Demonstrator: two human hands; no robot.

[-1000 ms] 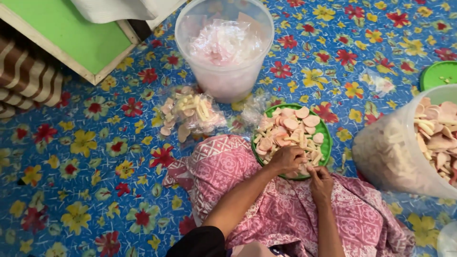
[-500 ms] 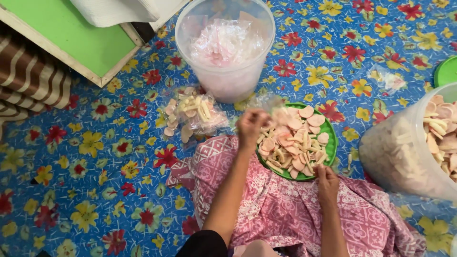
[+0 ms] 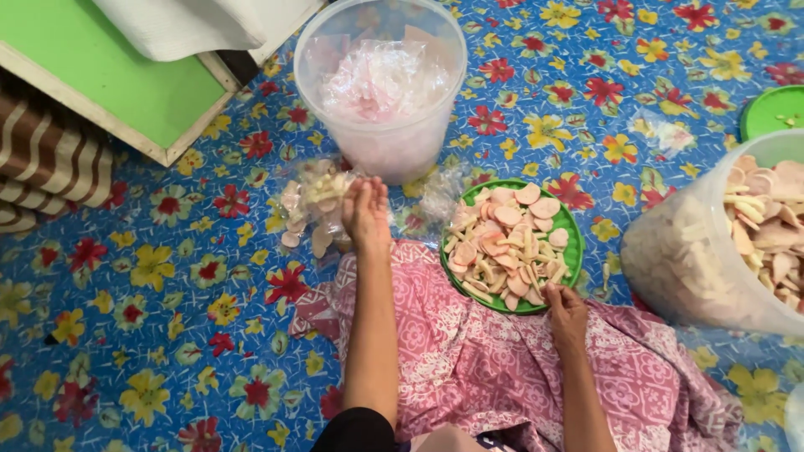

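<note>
My left hand (image 3: 366, 213) reaches forward, palm down, and touches a pile of small clear packets filled with pale crackers (image 3: 311, 208) on the floral mat. Its palm is hidden, so I cannot tell whether it holds anything. My right hand (image 3: 568, 314) is at the near rim of a green plate (image 3: 571, 228) heaped with pink and cream crackers (image 3: 505, 243), fingers curled over the edge. A pink patterned cloth (image 3: 494, 368) covers my lap under both arms.
A clear tub of empty plastic bags (image 3: 381, 84) stands beyond the packets. A large clear tub of crackers (image 3: 720, 243) is at the right, a green lid (image 3: 770, 113) behind it. A green-topped low table (image 3: 109, 75) and striped fabric (image 3: 42, 167) lie left.
My left hand has left the plate and swung left and forward to the packet pile. My right hand has stayed at the plate's near rim.
</note>
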